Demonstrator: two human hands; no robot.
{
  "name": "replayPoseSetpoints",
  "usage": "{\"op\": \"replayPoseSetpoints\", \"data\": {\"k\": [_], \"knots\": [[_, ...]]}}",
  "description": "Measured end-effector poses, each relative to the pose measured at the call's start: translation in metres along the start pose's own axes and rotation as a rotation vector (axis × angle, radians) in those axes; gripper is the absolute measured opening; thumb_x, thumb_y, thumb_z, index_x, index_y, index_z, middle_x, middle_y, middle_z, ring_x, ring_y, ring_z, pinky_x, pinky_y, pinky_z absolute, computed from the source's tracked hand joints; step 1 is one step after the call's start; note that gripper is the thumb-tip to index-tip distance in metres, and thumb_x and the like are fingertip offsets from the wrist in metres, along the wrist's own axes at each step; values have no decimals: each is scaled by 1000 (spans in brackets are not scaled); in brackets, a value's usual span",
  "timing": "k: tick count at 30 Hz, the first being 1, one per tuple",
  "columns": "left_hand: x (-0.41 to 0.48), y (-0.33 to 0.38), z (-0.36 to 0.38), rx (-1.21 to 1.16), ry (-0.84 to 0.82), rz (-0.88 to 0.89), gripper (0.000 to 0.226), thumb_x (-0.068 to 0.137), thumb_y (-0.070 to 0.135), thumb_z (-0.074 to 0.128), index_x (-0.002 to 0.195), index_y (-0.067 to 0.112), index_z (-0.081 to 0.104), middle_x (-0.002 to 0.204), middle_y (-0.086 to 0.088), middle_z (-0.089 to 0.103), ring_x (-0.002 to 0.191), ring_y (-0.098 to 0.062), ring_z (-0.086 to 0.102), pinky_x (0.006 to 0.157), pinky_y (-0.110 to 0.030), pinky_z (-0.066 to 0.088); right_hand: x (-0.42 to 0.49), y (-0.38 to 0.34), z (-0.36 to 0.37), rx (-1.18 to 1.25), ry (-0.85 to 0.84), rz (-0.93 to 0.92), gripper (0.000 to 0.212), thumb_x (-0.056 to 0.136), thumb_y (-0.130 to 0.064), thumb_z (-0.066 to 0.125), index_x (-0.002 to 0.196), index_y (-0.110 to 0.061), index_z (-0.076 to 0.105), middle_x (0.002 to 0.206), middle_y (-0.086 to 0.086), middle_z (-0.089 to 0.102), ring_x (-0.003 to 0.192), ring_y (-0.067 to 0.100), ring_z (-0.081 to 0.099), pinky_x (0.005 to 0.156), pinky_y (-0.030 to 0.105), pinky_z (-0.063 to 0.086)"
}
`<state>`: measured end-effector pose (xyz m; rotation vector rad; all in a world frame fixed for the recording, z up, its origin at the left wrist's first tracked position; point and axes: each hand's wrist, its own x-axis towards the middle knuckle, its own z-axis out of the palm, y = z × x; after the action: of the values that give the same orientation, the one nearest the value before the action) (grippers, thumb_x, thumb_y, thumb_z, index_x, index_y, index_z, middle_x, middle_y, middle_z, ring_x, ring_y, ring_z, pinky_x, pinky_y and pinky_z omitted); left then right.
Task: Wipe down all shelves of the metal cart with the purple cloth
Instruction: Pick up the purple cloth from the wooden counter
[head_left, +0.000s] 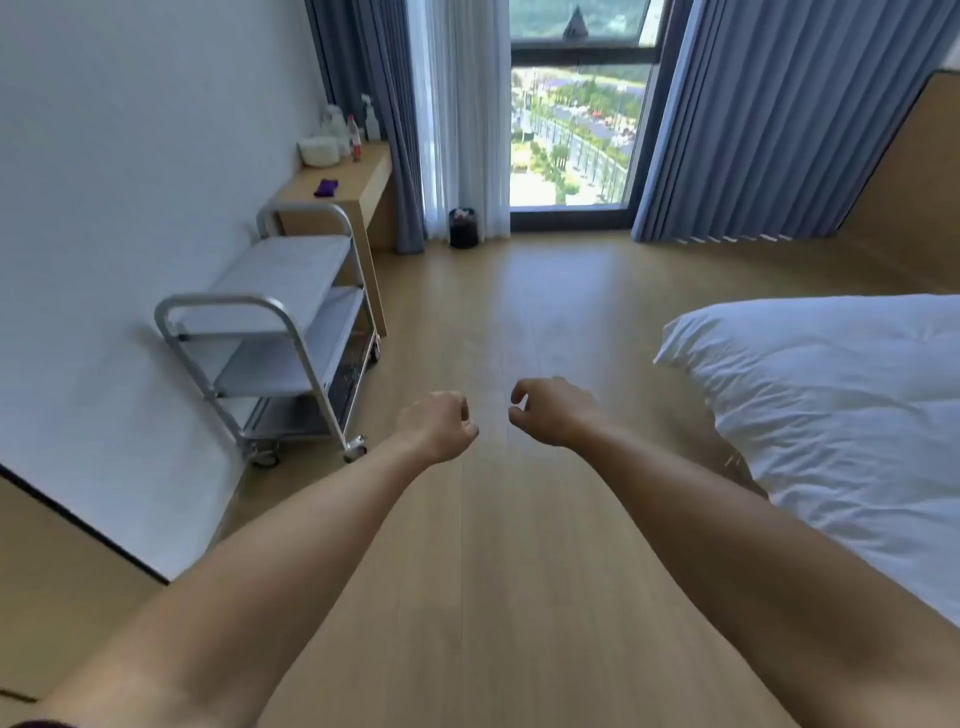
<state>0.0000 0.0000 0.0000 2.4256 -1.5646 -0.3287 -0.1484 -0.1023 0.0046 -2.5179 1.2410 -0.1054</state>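
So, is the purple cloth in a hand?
No, the purple cloth lies on the wooden desk; left hand and right hand hold nothing.

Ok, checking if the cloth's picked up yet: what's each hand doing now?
Left hand: closed, fingers curled, holding nothing.
Right hand: open, fingers loosely curled, holding nothing.

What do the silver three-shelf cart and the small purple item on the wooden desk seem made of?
Silver three-shelf cart: metal, perhaps stainless steel or aluminium; brushed grey sheen, tubular frame. Small purple item: probably soft cloth; matte and bunched, though too small to tell the weave.
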Motion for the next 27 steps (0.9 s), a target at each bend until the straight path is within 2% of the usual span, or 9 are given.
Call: {"op": "replayPoseSetpoints", "data": {"k": [4,12,20,24,27], "knots": [[-33,-8,36,-14,-71,-21,22,84,38,54,99,25,65,104,3,68,98,-22,63,83,-36,51,-30,15,45,14,-72,22,32,91,-43,51,117,-27,61,113,0,68,101,21,62,82,33,50],[-50,-35,65,-16,-91,-74,19,85,35,52,94,24,65,99,5,68,94,-20,63,76,-32,49,-43,29,85,16,-138,48,28,92,-39,49,112,-27,63,112,-2,68,101,22,63,77,32,48],[-20,-52,78,-31,-77,-46,19,87,35,51,96,24,64,101,7,65,93,-19,61,75,-31,48,-13,23,102,-1,-91,77,24,90,-35,48,100,-25,68,101,-2,70,90,24,64,73,32,52],[18,-71,79,-20,-96,-6,20,88,38,51,98,25,62,102,7,63,95,-19,60,75,-31,46,25,14,111,-32,-80,74,24,90,-32,48,99,-22,68,98,-2,70,88,24,64,67,29,48],[55,-92,73,-34,-99,28,21,88,41,51,98,26,62,101,9,63,95,-17,60,76,-32,48,65,2,112,-9,-71,64,25,91,-33,48,99,-22,68,97,-3,70,88,22,64,70,30,51]]}}
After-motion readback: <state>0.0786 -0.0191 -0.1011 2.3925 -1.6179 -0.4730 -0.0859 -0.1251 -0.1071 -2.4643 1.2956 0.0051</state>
